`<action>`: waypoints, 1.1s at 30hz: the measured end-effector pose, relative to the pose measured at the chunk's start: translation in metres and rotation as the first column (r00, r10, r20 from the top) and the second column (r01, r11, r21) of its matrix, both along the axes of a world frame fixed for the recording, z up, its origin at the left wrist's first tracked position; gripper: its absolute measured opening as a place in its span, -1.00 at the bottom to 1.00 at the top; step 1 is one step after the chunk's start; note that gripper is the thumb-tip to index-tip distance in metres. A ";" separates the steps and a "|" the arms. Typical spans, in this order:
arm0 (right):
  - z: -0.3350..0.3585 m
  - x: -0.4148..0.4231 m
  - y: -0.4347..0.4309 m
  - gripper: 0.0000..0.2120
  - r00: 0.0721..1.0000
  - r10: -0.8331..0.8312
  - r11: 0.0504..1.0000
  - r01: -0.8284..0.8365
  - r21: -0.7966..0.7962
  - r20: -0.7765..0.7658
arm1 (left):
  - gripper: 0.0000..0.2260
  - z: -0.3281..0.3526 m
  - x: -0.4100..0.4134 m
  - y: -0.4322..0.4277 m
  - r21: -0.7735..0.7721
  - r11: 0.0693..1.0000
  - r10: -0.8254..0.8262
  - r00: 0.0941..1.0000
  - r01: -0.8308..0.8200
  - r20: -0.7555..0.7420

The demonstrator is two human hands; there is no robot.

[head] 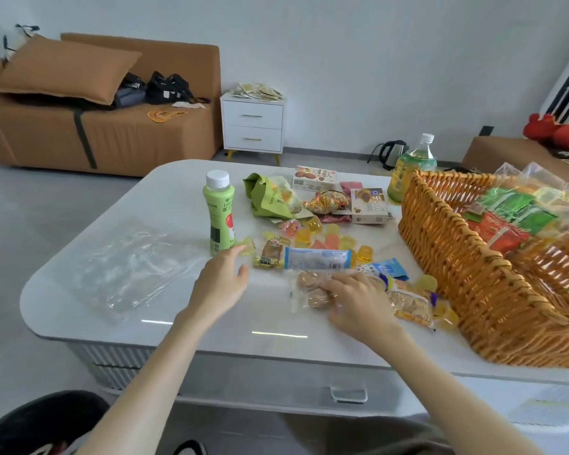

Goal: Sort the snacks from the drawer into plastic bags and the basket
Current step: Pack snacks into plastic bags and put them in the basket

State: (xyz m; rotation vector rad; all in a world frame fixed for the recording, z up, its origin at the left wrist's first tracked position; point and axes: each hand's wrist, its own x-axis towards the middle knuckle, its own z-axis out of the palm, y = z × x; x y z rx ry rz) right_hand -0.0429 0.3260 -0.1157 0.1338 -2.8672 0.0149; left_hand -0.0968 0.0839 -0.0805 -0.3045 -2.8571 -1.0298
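Head view: sorting looks abt midway. Snacks lie spread on the white table (211,330) btwn a green bottle (219,215) and the wicker basket (473,274) at right, which holds a clear bag of green/red packets (523,208). An empty plastic bag (128,264) lies flat at the table's left, well apart from the pile. Hands are apart. Left hand (220,284) is loose, fingers out, tips at or just short of a yellow jelly cup (247,247) beside the bottle; touching or not, can't tell. Right hand (358,303) lies palm-down on a clear pack of brown round biscuits (311,290), fingers bent over it; gripped or only pressed, can't tell. Step in hand, I'd say: taking the next items off the pile, cup w/ left, biscuit pack w/ right. Next move prob needs a firm pinch on the small, slippery cup, then a carry left to the flat bag. Its mouth must be opened first, likely a 2-hand job, so the right hand may have to put its pack in the basket or let go.
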 end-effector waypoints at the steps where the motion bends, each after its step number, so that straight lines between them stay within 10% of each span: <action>1: 0.007 -0.001 -0.001 -0.73 0.999 -0.037 0.999 0.036 0.018 0.034 | -0.61 -0.003 -0.002 -0.005 -0.007 1.000 0.029 1.000 -0.029 -0.007; 7: 0.041 -0.062 -0.009 -0.72 0.995 -0.104 0.936 0.100 -0.337 0.006 | -0.59 -0.019 -0.007 -0.047 -0.336 0.913 0.231 0.972 -0.229 -0.036; 11: 0.025 -0.111 -0.013 -0.64 0.937 -0.184 0.934 0.261 -0.245 0.298 | -0.46 -0.031 -0.011 -0.083 -0.584 0.777 0.439 0.867 -0.235 0.235; 18: -0.001 -0.133 -0.023 -0.76 0.947 -0.248 0.905 0.302 -0.299 0.206 | -0.84 -0.030 -0.007 -0.090 -0.568 0.755 0.378 0.925 -0.328 -0.032; 25: 0.020 -0.088 -0.067 -0.65 0.977 -0.067 0.914 -0.022 -0.404 -0.204 | -0.72 -0.008 0.009 -0.089 -0.287 0.887 0.351 0.932 -0.361 -0.089; 28: 0.033 -0.059 -0.105 -0.80 0.987 0.059 0.732 -0.144 -0.666 -0.148 | -0.80 0.014 0.024 -0.096 -0.007 0.929 0.369 0.929 -0.369 -0.032; 33: 0.060 -0.025 -0.153 -0.64 0.878 0.421 0.159 0.178 -0.971 0.229 | -0.92 0.049 0.048 -0.092 0.383 0.898 0.200 0.976 -0.216 0.084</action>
